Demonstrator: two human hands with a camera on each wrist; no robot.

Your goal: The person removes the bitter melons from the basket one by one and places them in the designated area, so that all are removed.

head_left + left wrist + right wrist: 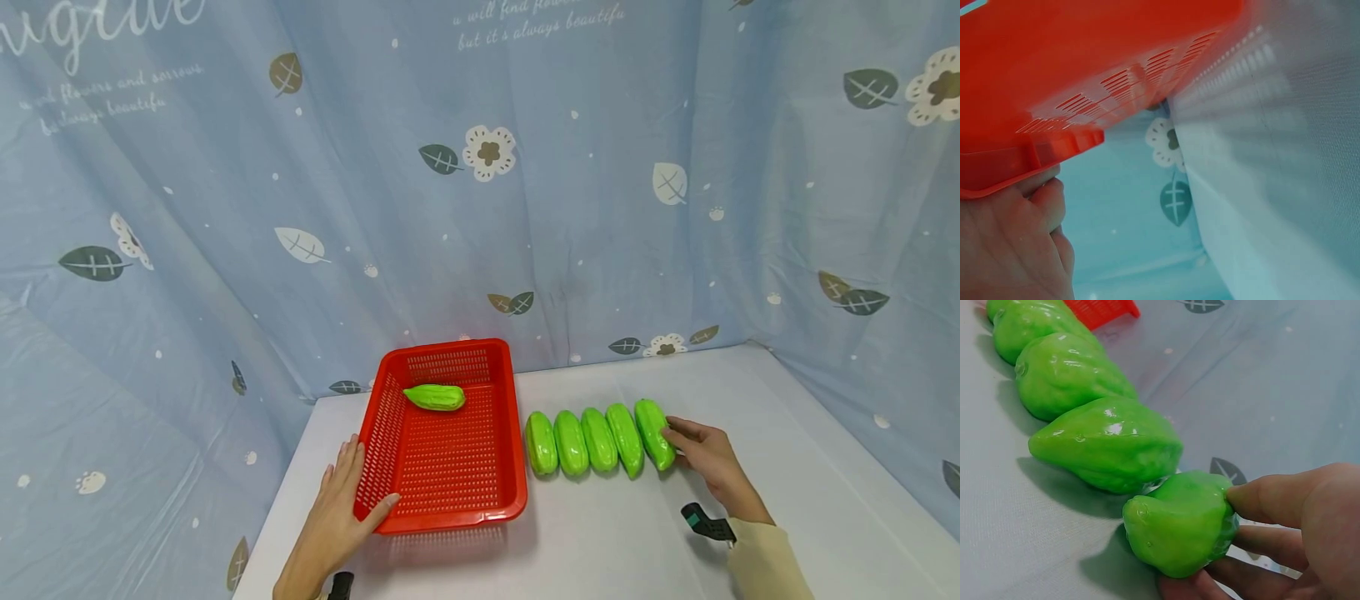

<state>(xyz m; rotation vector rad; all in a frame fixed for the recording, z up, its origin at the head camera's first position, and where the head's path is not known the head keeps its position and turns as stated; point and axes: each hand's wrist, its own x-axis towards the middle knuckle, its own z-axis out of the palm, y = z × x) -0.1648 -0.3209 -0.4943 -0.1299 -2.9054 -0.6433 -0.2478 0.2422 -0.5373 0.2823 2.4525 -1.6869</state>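
A red perforated plastic basket stands left of the middle of the table, with one glossy green gourd lying in its far part. My left hand rests against the basket's near left side, fingers extended along the rim and thumb over the front corner. Part of that hand shows under the basket rim in the left wrist view. Right of the basket, several green gourds lie in a row. At the right end, my right hand holds the last gourd, thumb and fingers bent about its side.
A white-covered table carries everything. Blue patterned curtains hang behind the table and along both sides. A small black device is worn at the right wrist, and another at the left.
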